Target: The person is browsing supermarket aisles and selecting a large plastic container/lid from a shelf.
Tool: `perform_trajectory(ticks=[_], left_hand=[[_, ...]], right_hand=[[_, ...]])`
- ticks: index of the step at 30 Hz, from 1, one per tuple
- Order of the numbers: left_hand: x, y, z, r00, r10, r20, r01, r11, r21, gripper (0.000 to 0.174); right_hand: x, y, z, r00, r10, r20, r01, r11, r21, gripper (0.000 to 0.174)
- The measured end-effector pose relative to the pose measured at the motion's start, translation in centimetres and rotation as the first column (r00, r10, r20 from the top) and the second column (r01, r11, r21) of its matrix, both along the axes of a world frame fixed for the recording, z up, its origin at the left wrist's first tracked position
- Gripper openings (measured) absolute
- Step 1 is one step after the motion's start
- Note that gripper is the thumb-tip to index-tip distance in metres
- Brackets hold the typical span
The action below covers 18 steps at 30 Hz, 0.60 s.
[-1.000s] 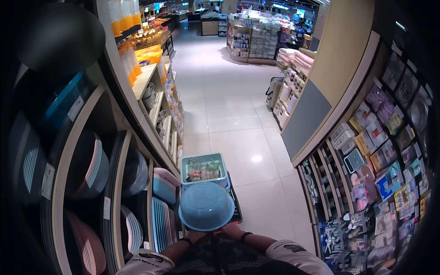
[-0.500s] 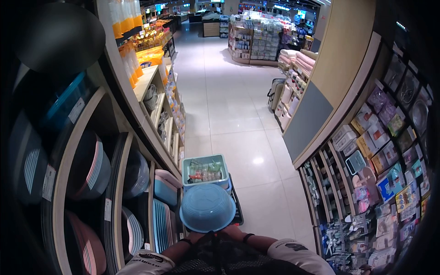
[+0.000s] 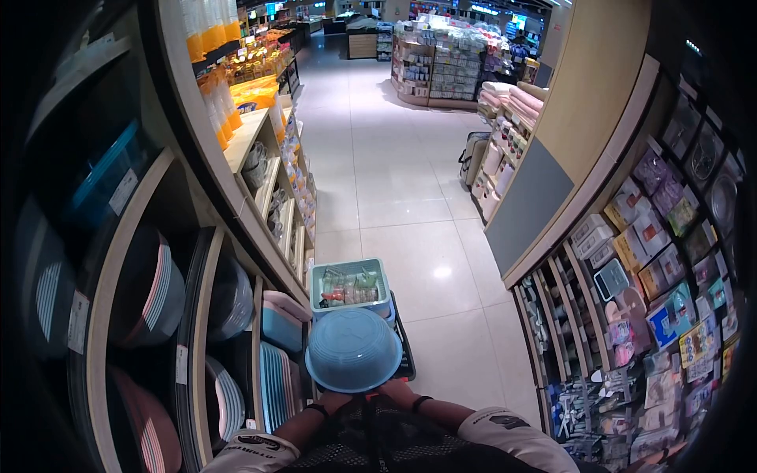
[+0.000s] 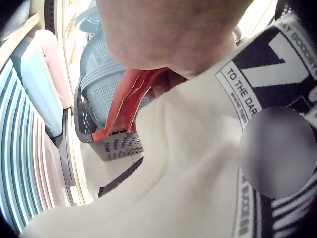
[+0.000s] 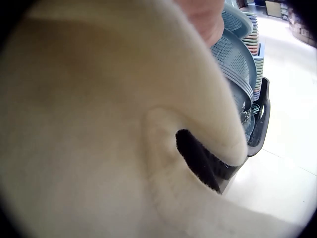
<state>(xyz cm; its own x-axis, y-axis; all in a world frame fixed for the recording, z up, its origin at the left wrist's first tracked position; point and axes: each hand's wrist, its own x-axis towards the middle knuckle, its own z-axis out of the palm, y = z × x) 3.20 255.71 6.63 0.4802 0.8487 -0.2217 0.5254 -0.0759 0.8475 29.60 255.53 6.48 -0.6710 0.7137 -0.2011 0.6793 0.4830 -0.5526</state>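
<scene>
In the head view, a shopping basket (image 3: 405,359) stands low before me, topped by an upturned blue basin (image 3: 353,347). My left hand (image 3: 335,402) and right hand (image 3: 396,392) are side by side at the basin's near rim. The left wrist view shows my left hand gripping the basket's red handle (image 4: 121,101). Under it sit blue perforated colanders (image 4: 101,82). My right hand holds the same handle, its fingers mostly hidden by the basin and sleeve. Farther forward, a pale green tub (image 3: 315,292) contains clear plastic-packed items (image 3: 351,285).
Shelves on the left hold stacked basins (image 3: 150,292) and blue and pink tubs (image 3: 284,319). Small packaged goods (image 3: 670,315) hang along the right. A pale tiled aisle (image 3: 402,181) runs ahead, with folded towels (image 3: 524,102) and a suitcase (image 3: 473,158) on its right.
The head view sways slightly. The basin and tub shift a little up and left in the picture since half a second ago, with both hands staying by the basin's rim.
</scene>
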Motion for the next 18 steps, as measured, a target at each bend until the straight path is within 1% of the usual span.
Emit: perform_trajectory(ticks=[1, 3, 4, 5, 6, 7, 9, 10, 11, 12, 13, 15, 16, 17, 18], left_hand=[[0.1, 0.3, 0.4, 1.000, -0.001, 0.000, 0.001, 1.000, 0.001, 0.047], [0.6, 0.8, 2.0, 0.999, -0.007, -0.051, 0.004, 0.999, -0.053, 0.047], [1.1, 1.1, 4.5, 0.999, -0.008, -0.050, 0.006, 0.999, -0.052, 0.047], [1.7, 1.5, 7.9, 0.997, -0.025, -0.075, 0.017, 0.995, -0.102, 0.045], [2.1, 1.8, 9.6, 0.994, -0.043, -0.099, 0.028, 0.988, -0.151, 0.044], [2.1, 2.1, 9.4, 0.994, -0.044, -0.099, 0.029, 0.988, -0.151, 0.044], [2.0, 2.8, 8.9, 0.975, -0.155, -0.162, 0.156, 0.988, -0.011, 0.039], [2.0, 3.1, 8.9, 0.974, -0.155, -0.162, 0.155, 0.988, -0.012, 0.039], [2.0, 3.4, 9.0, 0.957, -0.181, -0.228, 0.192, 0.981, 0.028, 0.040], [2.1, 3.7, 9.2, 0.935, -0.202, -0.293, 0.230, 0.971, 0.064, 0.041], [2.3, 4.2, 10.4, 0.935, -0.202, -0.293, 0.229, 0.971, 0.062, 0.041], [2.6, 4.7, 12.7, 0.959, -0.178, -0.220, 0.208, 0.970, 0.124, 0.043], [2.4, 4.9, 11.6, 0.959, -0.177, -0.219, 0.207, 0.971, 0.122, 0.043], [1.9, 5.3, 9.8, 0.944, -0.177, -0.277, 0.208, 0.975, 0.085, 0.042], [2.0, 5.5, 10.1, 0.926, -0.179, -0.334, 0.205, 0.978, 0.046, 0.041]], right_hand=[[0.0, 0.3, -0.2, 1.000, 0.004, -0.006, -0.003, 0.999, 0.035, 0.041], [-0.3, 1.0, -0.8, 1.000, -0.010, -0.001, 0.010, 0.999, 0.037, 0.042], [-0.4, 1.2, -1.1, 1.000, -0.023, 0.005, 0.023, 0.999, 0.036, 0.042], [-0.4, 1.5, -0.9, 1.000, -0.025, 0.005, 0.024, 0.999, 0.037, 0.042], [-0.5, 1.8, -0.3, 0.999, -0.038, 0.007, 0.038, 0.999, 0.028, 0.042], [-0.5, 2.1, 0.3, 0.999, -0.051, 0.008, 0.050, 0.999, 0.018, 0.042], [-0.7, 2.7, 1.5, 0.998, -0.067, -0.001, 0.067, 0.997, 0.029, 0.040], [-0.9, 2.9, 2.3, 0.997, -0.082, -0.010, 0.082, 0.996, 0.040, 0.038], [-0.9, 3.1, 3.2, 0.997, -0.081, -0.011, 0.081, 0.996, 0.038, 0.038], [-1.0, 3.4, 4.6, 0.995, -0.098, -0.030, 0.100, 0.993, 0.062, 0.024], [-1.0, 3.6, 5.1, 0.992, -0.115, -0.050, 0.119, 0.989, 0.085, 0.016], [-1.1, 4.1, 5.0, 0.990, -0.121, -0.076, 0.129, 0.986, 0.105, 0.018], [-1.1, 4.5, 4.7, 0.987, -0.128, -0.102, 0.140, 0.982, 0.127, 0.020], [-1.1, 4.9, 4.5, 0.987, -0.126, -0.101, 0.138, 0.982, 0.125, 0.020], [-1.2, 5.4, 4.4, 0.987, -0.135, -0.090, 0.145, 0.982, 0.117, 0.022]])
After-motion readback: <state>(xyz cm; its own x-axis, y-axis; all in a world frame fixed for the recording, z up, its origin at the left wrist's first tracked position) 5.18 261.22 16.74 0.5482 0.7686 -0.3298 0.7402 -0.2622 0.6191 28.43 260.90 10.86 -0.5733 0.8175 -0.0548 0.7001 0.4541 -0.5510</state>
